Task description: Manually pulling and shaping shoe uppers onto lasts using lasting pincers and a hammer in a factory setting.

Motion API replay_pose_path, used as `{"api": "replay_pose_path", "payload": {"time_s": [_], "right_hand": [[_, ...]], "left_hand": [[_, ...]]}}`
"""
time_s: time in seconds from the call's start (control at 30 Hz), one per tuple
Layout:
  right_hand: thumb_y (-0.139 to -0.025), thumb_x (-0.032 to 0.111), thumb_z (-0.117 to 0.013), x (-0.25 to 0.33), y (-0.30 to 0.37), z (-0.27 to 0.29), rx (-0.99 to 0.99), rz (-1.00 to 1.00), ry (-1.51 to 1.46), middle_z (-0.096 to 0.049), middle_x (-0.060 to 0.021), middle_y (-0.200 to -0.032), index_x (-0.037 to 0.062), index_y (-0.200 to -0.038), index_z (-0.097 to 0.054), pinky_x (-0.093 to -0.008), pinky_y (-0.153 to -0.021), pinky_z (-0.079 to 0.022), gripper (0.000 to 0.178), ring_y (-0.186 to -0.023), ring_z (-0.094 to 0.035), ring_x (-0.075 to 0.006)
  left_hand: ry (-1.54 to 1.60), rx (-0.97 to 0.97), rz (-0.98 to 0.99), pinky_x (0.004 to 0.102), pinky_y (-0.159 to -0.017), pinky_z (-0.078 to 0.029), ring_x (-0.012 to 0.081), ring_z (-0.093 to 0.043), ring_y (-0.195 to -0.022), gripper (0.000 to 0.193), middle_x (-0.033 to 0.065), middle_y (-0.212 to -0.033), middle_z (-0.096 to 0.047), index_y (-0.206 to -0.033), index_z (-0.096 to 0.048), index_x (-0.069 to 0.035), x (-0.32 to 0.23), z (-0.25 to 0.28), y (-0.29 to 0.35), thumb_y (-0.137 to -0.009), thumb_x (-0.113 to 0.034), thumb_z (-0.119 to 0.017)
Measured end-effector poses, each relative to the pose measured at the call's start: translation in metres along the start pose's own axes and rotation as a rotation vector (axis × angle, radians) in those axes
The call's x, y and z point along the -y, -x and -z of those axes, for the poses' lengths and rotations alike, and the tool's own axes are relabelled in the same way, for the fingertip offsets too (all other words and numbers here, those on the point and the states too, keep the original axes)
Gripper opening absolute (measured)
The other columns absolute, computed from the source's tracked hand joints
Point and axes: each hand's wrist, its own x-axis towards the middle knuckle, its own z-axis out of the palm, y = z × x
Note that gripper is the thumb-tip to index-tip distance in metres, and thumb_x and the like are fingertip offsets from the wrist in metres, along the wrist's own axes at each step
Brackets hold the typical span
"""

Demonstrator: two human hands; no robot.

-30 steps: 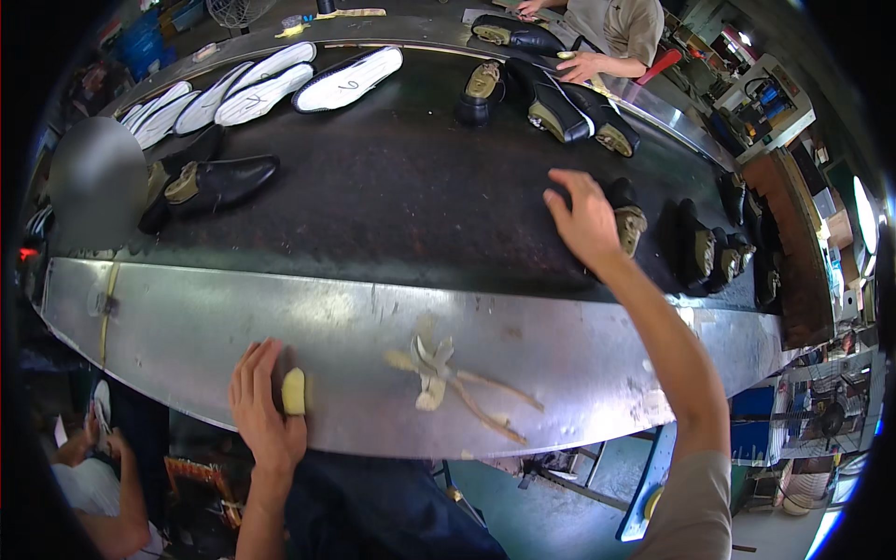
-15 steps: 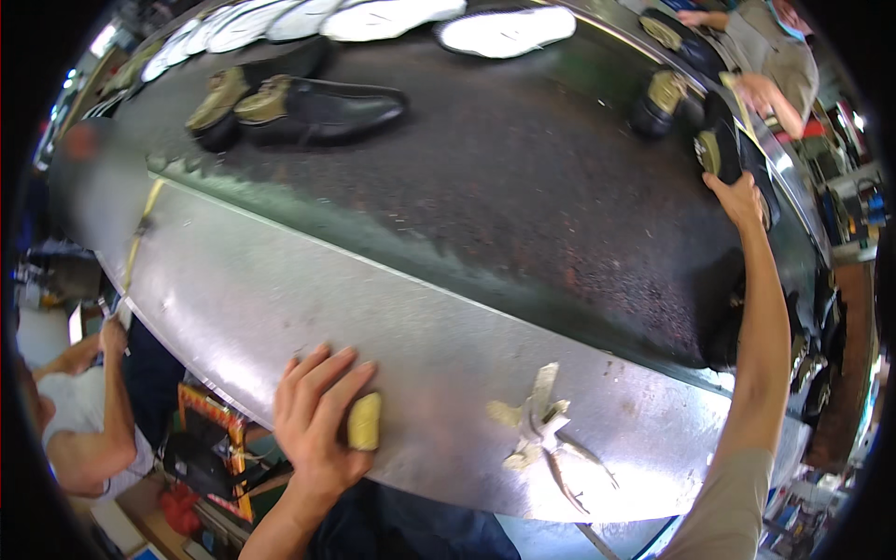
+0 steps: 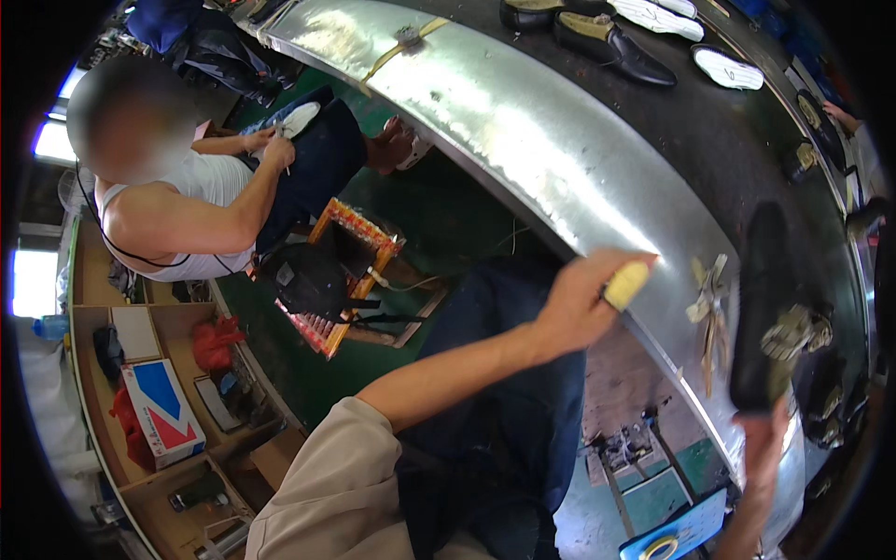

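Note:
My left hand (image 3: 590,297) rests at the near edge of the metal bench strip (image 3: 560,131), fingers stretched out. A yellow wrap (image 3: 625,285) covers its thumb. At the right, my right hand (image 3: 763,448) grips a black shoe (image 3: 754,299) at its lower end, the shoe raised above the bench and blurred by motion. A crumpled tan-and-dark part (image 3: 793,332) shows beside the shoe's opening. Between the two hands, a pair of pliers (image 3: 713,322) lies on the metal strip.
Black shoes (image 3: 616,47) and white soles (image 3: 728,68) stand on the dark bench top. At left, a seated person (image 3: 177,215) in a white top holds a white-soled shoe (image 3: 301,119). A colourful stool (image 3: 341,271) carries a black bag (image 3: 313,280). Wooden shelving (image 3: 159,327) stands lower left.
The view has swung left and down. My right hand has brought the black shoe from the bench's far right side in close. My left hand has shifted to the metal strip's near edge.

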Motion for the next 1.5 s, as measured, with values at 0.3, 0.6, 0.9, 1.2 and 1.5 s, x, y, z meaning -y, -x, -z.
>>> {"api": "replay_pose_path", "payload": {"time_s": [0.3, 0.6, 0.9, 1.2, 1.5], "right_hand": [[-0.082, 0.030, -0.086, -0.055, 0.114, -0.208, 0.580, -0.210, 0.512, -0.063, -0.0165, -0.134, -0.0005, -0.150, -0.043, -0.0369, -0.097, -0.050, 0.086, -0.122, -0.061, -0.0259], [-0.094, 0.026, -0.071, -0.032, -0.039, -0.133, -0.386, 0.700, 1.275, -0.064, -0.0164, -0.130, 0.0060, -0.138, -0.058, -0.0444, -0.103, -0.047, 0.049, -0.122, -0.059, -0.0359], [-0.100, 0.035, -0.062, -0.049, -0.049, -0.130, -0.404, 0.754, 1.380, -0.064, -0.0152, -0.103, -0.0003, -0.122, -0.066, -0.0422, -0.086, -0.051, 0.042, -0.097, -0.063, -0.0310], [-0.086, 0.035, -0.083, -0.077, 0.044, -0.273, 0.002, 0.096, 0.431, -0.061, -0.0044, -0.080, 0.0031, -0.115, -0.061, -0.0348, -0.070, -0.050, 0.049, -0.071, -0.059, -0.0132], [-0.091, 0.021, -0.072, -0.096, 0.038, -0.258, -0.072, 0.121, 0.380, -0.073, -0.0055, -0.098, 0.0020, -0.114, -0.055, -0.0359, -0.075, -0.052, 0.035, -0.075, -0.064, -0.0192]], "left_hand": [[0.982, -0.375, 1.081, 0.0329, -0.078, -0.061, 0.0172, -0.073, -0.086, 0.053, 0.0083, -0.104, -0.073, -0.129, -0.063, -0.004, -0.020, 0.019, 0.152, -0.108, -0.050, -0.045], [0.863, -0.121, 0.205, 0.0333, -0.100, -0.050, 0.0181, -0.063, -0.113, 0.066, 0.0100, -0.109, -0.069, -0.108, -0.065, -0.007, -0.007, 0.056, 0.139, -0.107, -0.062, -0.029], [-0.017, -0.089, 0.589, 0.0357, -0.115, -0.036, 0.0288, -0.050, -0.133, 0.060, 0.0162, -0.138, -0.055, -0.144, -0.053, -0.010, 0.037, 0.045, 0.139, -0.086, 0.006, -0.056], [-0.127, 0.167, 0.306, 0.0343, -0.106, -0.045, 0.0295, -0.062, -0.125, 0.048, 0.0160, -0.139, -0.063, -0.146, -0.055, -0.007, -0.019, 0.055, 0.120, -0.098, -0.001, -0.052], [-0.033, 0.150, 0.335, 0.0334, -0.105, -0.046, 0.0262, -0.063, -0.124, 0.040, 0.0154, -0.135, -0.066, -0.140, -0.059, -0.004, -0.023, 0.053, 0.119, -0.101, -0.003, -0.050]]}}
